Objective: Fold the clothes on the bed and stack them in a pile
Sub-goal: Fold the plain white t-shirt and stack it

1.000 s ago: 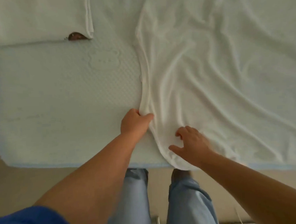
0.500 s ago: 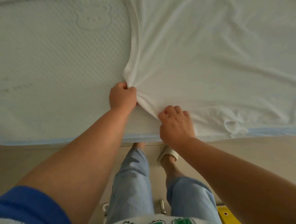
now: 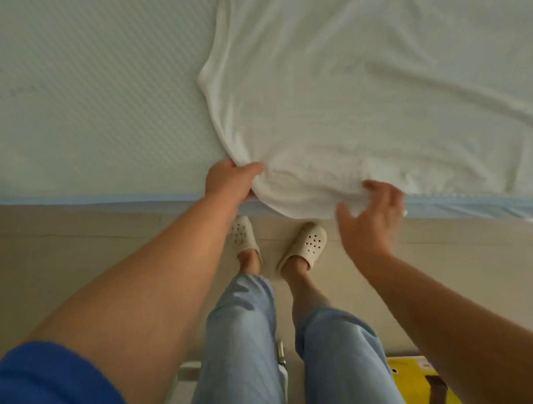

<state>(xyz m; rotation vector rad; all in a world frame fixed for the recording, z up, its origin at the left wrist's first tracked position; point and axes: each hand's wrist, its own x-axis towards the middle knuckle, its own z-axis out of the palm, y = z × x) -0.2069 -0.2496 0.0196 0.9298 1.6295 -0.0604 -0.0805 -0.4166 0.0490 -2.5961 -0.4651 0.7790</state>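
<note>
pale beige floor (image 3: 76, 242) runs across the middle of the view. two cream perforated clogs (image 3: 307, 244) stand side by side on it at centre, toes toward twelve o'clock. light blue trousers (image 3: 241, 342) drop toward six. a yellow box (image 3: 416, 382) sits at five o'clock, and a white frame (image 3: 188, 379) peeks out beside the trousers at six.

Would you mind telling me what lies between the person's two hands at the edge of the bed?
In the head view, only a bunched fold of the white garment spans the stretch between the left hand and the right hand, overhanging the bed's blue edge.
</note>
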